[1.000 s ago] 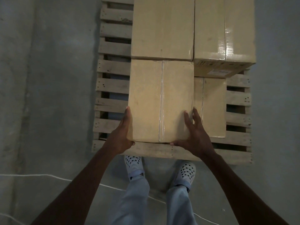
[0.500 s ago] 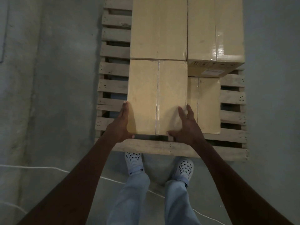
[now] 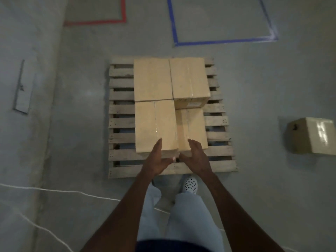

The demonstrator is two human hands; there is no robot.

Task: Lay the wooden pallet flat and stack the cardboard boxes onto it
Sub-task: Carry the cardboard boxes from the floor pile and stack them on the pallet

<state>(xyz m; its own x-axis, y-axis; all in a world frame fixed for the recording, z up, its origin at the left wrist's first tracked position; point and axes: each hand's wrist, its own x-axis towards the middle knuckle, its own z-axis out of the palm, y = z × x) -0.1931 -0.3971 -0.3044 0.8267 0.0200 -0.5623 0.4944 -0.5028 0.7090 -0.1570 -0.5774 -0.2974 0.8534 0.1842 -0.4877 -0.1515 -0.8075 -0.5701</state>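
The wooden pallet (image 3: 123,122) lies flat on the concrete floor. Cardboard boxes stand on it: a near-left upper box (image 3: 155,124), a lower near-right box (image 3: 194,126), and two far boxes, left (image 3: 152,80) and right (image 3: 189,79). My left hand (image 3: 156,159) and my right hand (image 3: 195,157) hover with straight fingers over the near edge of the near boxes, holding nothing; whether they touch the cardboard is unclear.
One more cardboard box (image 3: 312,135) sits on the floor to the right of the pallet. Red tape (image 3: 101,20) and blue tape (image 3: 223,40) mark squares on the floor beyond. A white cord (image 3: 54,190) runs across the floor near my feet.
Both hands have come off the near-left box and drawn back together toward me. The view has pulled back and up, showing the whole pallet and the box on the floor.
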